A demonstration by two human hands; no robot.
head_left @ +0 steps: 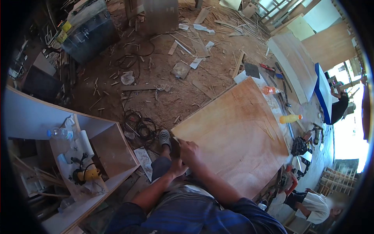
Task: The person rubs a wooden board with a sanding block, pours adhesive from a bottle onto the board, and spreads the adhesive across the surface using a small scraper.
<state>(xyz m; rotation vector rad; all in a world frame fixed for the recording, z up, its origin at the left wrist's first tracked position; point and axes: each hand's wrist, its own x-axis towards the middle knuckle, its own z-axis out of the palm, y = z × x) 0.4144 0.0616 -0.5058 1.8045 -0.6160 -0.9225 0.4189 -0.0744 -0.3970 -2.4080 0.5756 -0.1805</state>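
My right hand [189,152] is closed around a small dark brown flat piece with a pale edge [175,149], at the near left corner of a large plywood panel [233,132]. Its exact kind I cannot make out. Just below, my left hand [178,167] is closed at the lower end of the same piece, its fingers partly hidden. The panel lies flat in front of me and to the right, with a thin pale strip [269,130] on it. My shoe [164,137] shows beyond the piece.
A white cabinet [113,154] at left holds a yellow power tool [91,174] and a plastic bottle [60,133]. Coiled cables [138,124] and wood scraps litter the floor. Orange [270,90] and yellow [290,118] bottles stand beyond the panel. Two people [315,206] are at right.
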